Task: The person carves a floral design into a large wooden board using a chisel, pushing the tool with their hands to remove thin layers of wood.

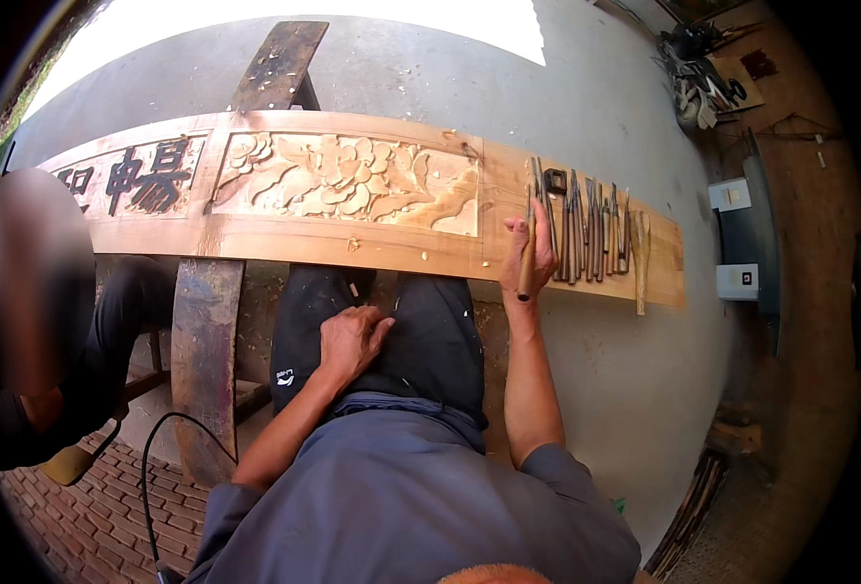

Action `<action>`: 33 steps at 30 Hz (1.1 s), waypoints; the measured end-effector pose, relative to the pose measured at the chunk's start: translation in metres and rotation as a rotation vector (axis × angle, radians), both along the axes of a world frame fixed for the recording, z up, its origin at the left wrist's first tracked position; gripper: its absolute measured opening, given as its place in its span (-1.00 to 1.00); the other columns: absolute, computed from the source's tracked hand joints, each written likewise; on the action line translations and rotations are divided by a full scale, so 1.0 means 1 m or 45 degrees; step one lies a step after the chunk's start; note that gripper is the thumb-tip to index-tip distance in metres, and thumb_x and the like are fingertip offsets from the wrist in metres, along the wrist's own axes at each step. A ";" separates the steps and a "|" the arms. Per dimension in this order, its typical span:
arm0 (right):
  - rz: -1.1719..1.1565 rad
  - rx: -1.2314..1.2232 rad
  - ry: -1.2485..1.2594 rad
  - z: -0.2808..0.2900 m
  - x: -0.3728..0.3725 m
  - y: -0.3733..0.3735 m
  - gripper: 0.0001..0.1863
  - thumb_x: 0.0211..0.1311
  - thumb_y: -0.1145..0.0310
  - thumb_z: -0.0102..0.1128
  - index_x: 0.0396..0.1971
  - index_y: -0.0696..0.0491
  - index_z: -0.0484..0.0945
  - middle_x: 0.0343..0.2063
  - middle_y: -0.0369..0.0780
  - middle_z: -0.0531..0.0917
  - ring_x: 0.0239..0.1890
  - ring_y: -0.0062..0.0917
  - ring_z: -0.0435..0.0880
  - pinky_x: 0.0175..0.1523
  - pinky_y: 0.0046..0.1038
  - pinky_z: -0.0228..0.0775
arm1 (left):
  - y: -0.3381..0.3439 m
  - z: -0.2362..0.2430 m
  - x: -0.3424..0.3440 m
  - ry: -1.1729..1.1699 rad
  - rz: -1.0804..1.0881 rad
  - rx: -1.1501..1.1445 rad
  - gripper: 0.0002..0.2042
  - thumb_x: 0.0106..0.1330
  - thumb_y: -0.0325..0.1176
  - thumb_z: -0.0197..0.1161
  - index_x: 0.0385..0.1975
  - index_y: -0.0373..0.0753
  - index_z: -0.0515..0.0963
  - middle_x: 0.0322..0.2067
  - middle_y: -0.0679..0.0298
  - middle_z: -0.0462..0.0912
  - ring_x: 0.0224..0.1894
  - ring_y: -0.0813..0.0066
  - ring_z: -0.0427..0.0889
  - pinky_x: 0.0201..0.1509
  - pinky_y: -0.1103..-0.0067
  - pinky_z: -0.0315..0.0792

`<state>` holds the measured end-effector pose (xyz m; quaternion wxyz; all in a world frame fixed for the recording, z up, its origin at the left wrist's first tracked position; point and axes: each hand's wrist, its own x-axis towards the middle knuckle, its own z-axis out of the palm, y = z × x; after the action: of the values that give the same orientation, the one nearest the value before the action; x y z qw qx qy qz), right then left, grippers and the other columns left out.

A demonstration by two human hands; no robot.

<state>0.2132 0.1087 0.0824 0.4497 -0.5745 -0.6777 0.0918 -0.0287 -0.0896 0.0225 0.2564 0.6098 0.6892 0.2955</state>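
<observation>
A long pale wooden board [372,250] lies across in front of me, with a carved relief of flowers and leaves [348,180] in a sunken panel. My right hand [544,255] is closed around a wood-handled carving chisel [527,263], its blade end pointing away over the board. This hand is at the board's near edge, right of the relief and beside a row of carving chisels [596,229]. My left hand [350,341] rests on my lap, its fingers curled in and its thumb apart; I see nothing in it.
Black carved characters [153,175] fill the board's left part. A wooden stick [641,263] lies at the chisel row's right end. Wooden trestles [206,341] support the board. Another person [124,311] sits at the left. Wood chips dot the board, and a black cable [146,477] hangs at lower left.
</observation>
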 end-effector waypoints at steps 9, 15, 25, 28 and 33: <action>-0.138 -0.549 0.822 0.039 0.132 0.118 -0.14 0.66 -0.39 -0.06 0.11 0.27 0.66 -0.48 -0.12 0.76 -0.48 -0.51 0.72 -0.34 -0.55 0.51 | -0.002 0.000 0.003 -0.057 -0.005 0.038 -0.79 0.37 -0.22 0.50 -0.38 -0.22 0.73 -0.39 0.14 0.77 -0.26 0.05 0.77 -0.17 0.18 0.62; -0.090 -0.791 0.625 0.047 0.138 0.151 -0.15 0.64 -0.41 -0.05 0.12 0.20 0.69 -0.46 -0.18 0.77 -0.46 -0.57 0.72 -0.31 -0.58 0.53 | 0.000 0.001 0.000 -0.089 0.017 0.039 -0.79 0.37 -0.23 0.50 -0.39 -0.24 0.73 -0.41 0.12 0.76 -0.27 0.04 0.77 -0.18 0.17 0.61; -0.116 -0.880 -0.213 0.063 0.106 0.202 -0.26 0.53 -0.33 0.13 -0.28 0.18 0.74 -0.60 -0.15 0.77 -0.62 -0.47 0.75 -0.45 -0.42 0.60 | -0.001 -0.001 0.009 -0.064 -0.038 0.003 -0.81 0.38 -0.19 0.49 -0.34 -0.19 0.77 -0.46 0.12 0.74 -0.32 0.06 0.77 -0.22 0.20 0.61; -0.203 -0.905 -0.440 0.073 0.077 0.193 -0.28 0.49 -0.32 0.14 -0.35 0.15 0.76 -0.61 -0.11 0.78 -0.55 -0.37 0.81 -0.25 -0.34 0.68 | -0.005 0.000 0.007 -0.021 -0.050 -0.028 -0.80 0.39 -0.16 0.49 -0.28 -0.17 0.81 -0.45 0.14 0.76 -0.31 0.07 0.79 -0.20 0.20 0.63; 0.044 -0.302 -0.505 0.087 0.007 0.122 -0.46 0.53 -0.14 0.22 -0.26 0.10 0.79 -0.52 0.00 0.76 -0.42 -0.11 0.81 -0.23 -0.17 0.58 | -0.006 -0.003 -0.003 0.057 -0.067 -0.027 -0.77 0.43 -0.12 0.45 -0.23 -0.15 0.82 -0.35 0.12 0.82 -0.23 0.06 0.83 -0.16 0.22 0.67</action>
<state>0.2204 0.2308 0.1689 0.2353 -0.6185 -0.7470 0.0639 -0.0318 -0.0956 0.0193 0.2550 0.6314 0.6817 0.2676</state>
